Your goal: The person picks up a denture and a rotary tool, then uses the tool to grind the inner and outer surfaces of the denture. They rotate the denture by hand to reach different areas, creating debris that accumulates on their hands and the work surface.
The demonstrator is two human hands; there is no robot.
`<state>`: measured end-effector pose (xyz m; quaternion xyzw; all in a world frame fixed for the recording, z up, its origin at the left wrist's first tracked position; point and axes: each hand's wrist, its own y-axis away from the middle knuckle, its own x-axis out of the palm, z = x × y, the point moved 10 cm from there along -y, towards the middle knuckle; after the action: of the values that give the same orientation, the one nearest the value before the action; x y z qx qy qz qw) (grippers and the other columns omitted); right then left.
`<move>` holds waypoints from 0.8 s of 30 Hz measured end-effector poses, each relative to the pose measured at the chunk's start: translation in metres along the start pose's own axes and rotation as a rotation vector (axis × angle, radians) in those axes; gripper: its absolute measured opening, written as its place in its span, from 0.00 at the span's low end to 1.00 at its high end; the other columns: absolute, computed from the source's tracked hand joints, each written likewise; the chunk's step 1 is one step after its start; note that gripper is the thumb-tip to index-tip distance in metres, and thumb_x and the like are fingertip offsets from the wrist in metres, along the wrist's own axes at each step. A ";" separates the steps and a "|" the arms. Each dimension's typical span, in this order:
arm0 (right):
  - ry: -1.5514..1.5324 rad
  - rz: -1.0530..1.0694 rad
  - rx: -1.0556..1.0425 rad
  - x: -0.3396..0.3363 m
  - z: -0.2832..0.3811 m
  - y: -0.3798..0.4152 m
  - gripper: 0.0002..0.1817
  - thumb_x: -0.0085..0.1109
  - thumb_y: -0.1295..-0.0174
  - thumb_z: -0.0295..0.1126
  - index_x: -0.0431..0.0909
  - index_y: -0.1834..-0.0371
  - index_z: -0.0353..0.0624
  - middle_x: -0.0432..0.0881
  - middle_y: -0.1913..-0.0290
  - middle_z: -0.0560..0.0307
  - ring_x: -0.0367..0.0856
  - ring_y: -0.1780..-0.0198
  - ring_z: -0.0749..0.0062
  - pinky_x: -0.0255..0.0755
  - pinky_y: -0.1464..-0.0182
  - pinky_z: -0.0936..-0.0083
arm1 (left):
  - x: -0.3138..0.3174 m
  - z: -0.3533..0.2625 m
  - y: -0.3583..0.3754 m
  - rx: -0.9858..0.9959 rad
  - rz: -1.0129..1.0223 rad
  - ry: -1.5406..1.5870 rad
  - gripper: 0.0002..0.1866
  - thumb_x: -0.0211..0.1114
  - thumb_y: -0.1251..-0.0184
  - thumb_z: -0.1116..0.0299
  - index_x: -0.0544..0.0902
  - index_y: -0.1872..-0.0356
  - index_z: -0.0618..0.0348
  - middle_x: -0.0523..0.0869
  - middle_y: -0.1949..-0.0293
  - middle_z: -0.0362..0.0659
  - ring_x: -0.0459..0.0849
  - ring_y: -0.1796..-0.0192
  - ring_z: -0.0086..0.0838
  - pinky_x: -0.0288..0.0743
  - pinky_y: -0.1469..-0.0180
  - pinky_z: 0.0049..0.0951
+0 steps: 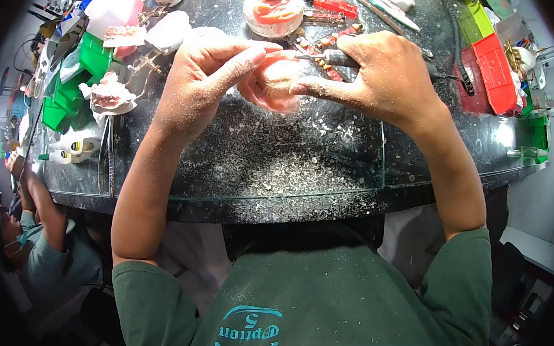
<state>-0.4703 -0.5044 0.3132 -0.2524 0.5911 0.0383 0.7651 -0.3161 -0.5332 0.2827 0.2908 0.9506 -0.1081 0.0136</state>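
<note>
My left hand [198, 82] grips a pink denture base [273, 84] at its left and upper edge, thumb and fingers closed on it. A dark rotary handpiece [341, 58] lies in my right hand [388, 74], its thin metal bit pointing left at the denture's upper right edge. The right thumb rests against the denture's right side. Pale dust coats both hands. Shavings [302, 162] are spread over the dark bench top below the denture.
Behind my hands stand a glass jar [273, 14] with pink material and strips of artificial teeth [329, 43]. Plaster models [110, 94] and green bins [69, 100] crowd the left, a red bin [494, 74] the right. Another person [46, 231] sits at far left.
</note>
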 end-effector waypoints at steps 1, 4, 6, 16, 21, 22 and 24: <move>0.003 -0.001 0.002 0.001 0.000 0.000 0.32 0.68 0.50 0.65 0.82 0.76 0.41 0.81 0.77 0.48 0.83 0.71 0.53 0.75 0.67 0.61 | 0.000 -0.002 0.000 0.008 -0.003 -0.001 0.14 0.62 0.26 0.68 0.85 0.51 0.70 0.89 0.68 0.42 0.85 0.68 0.18 0.78 0.62 0.17; 0.003 0.019 0.009 0.005 -0.002 0.000 0.32 0.68 0.50 0.65 0.82 0.76 0.41 0.81 0.77 0.47 0.83 0.71 0.53 0.75 0.67 0.61 | 0.003 0.002 0.003 -0.090 0.025 0.019 0.14 0.62 0.26 0.68 0.86 0.51 0.70 0.89 0.67 0.42 0.85 0.67 0.18 0.78 0.62 0.18; -0.008 0.021 0.008 0.006 -0.002 0.000 0.32 0.68 0.50 0.65 0.82 0.76 0.41 0.81 0.77 0.47 0.83 0.71 0.53 0.75 0.67 0.61 | 0.001 -0.001 0.002 -0.049 0.007 -0.017 0.14 0.62 0.26 0.68 0.86 0.51 0.70 0.89 0.66 0.42 0.85 0.67 0.17 0.78 0.62 0.18; -0.047 0.022 0.033 0.007 -0.004 0.000 0.32 0.68 0.49 0.64 0.82 0.77 0.40 0.82 0.77 0.47 0.83 0.70 0.52 0.75 0.66 0.60 | 0.000 -0.002 0.001 -0.019 0.017 -0.050 0.14 0.61 0.25 0.69 0.85 0.50 0.69 0.90 0.63 0.44 0.86 0.65 0.18 0.80 0.59 0.18; -0.051 0.057 0.061 0.006 -0.002 0.000 0.33 0.67 0.49 0.65 0.81 0.79 0.39 0.81 0.78 0.47 0.83 0.71 0.52 0.75 0.66 0.60 | -0.001 -0.004 0.001 0.017 0.001 -0.088 0.13 0.60 0.25 0.70 0.85 0.49 0.70 0.90 0.62 0.45 0.87 0.63 0.21 0.82 0.59 0.19; -0.045 0.031 0.057 0.005 -0.003 0.000 0.33 0.67 0.49 0.65 0.80 0.79 0.39 0.81 0.79 0.47 0.83 0.71 0.52 0.75 0.67 0.60 | -0.001 -0.004 0.002 0.010 0.004 -0.104 0.13 0.59 0.25 0.70 0.84 0.49 0.70 0.90 0.61 0.45 0.88 0.63 0.21 0.82 0.59 0.20; -0.044 0.021 0.070 0.003 -0.003 0.000 0.33 0.67 0.49 0.65 0.80 0.80 0.39 0.80 0.79 0.47 0.82 0.72 0.51 0.75 0.67 0.61 | -0.002 -0.006 0.003 0.049 -0.023 -0.130 0.13 0.59 0.25 0.72 0.84 0.48 0.70 0.90 0.59 0.47 0.88 0.61 0.23 0.84 0.57 0.22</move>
<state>-0.4724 -0.5069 0.3097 -0.2182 0.5779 0.0313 0.7858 -0.3128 -0.5306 0.2884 0.2726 0.9480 -0.1499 0.0668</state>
